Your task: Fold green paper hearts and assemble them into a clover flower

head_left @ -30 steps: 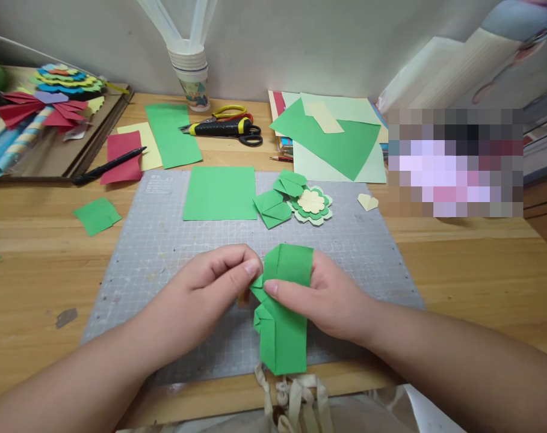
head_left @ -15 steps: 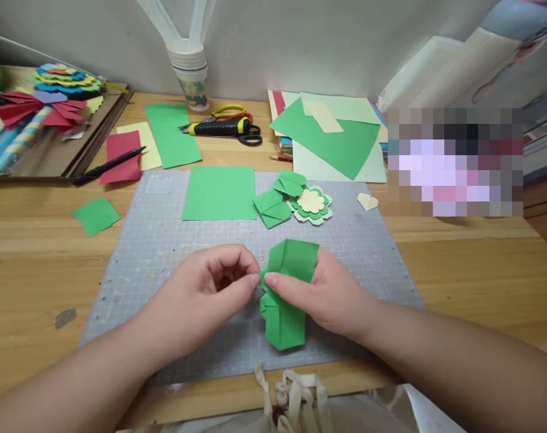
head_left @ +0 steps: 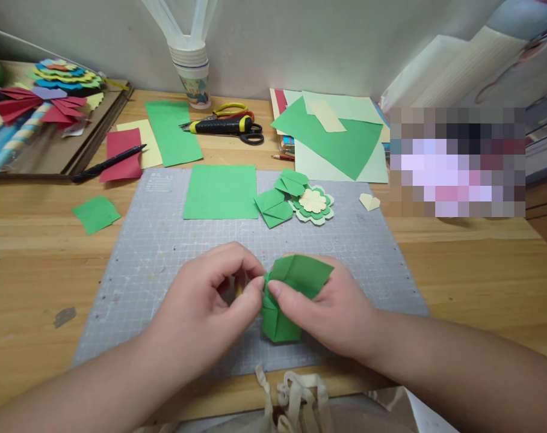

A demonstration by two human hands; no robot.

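Note:
Above the grey cutting mat (head_left: 165, 252) I hold a folded piece of green paper (head_left: 300, 275). My left hand (head_left: 214, 288) pinches its left edge between thumb and forefinger. My right hand (head_left: 331, 307) grips the body of it, thumb on the near face and the other fingers mostly hidden behind. Beyond my hands on the mat lie a green paper rectangle (head_left: 219, 192), two folded green paper shapes (head_left: 274, 208) touching it, and a layered paper flower (head_left: 313, 202) in cream, green and pale green.
Scissors (head_left: 253, 133) and a black-and-yellow utility knife (head_left: 219, 125) lie behind the mat. Paper cups (head_left: 194, 84) stand at the wall. Stacked paper (head_left: 340, 141) is at back right, a cream paper heart (head_left: 369, 201) at right. A black pen (head_left: 111, 162) rests on red paper at left.
The green paper has bent and tilted, its upper part swinging right and down toward my right hand. My left hand has shifted slightly right, still pinching the edge.

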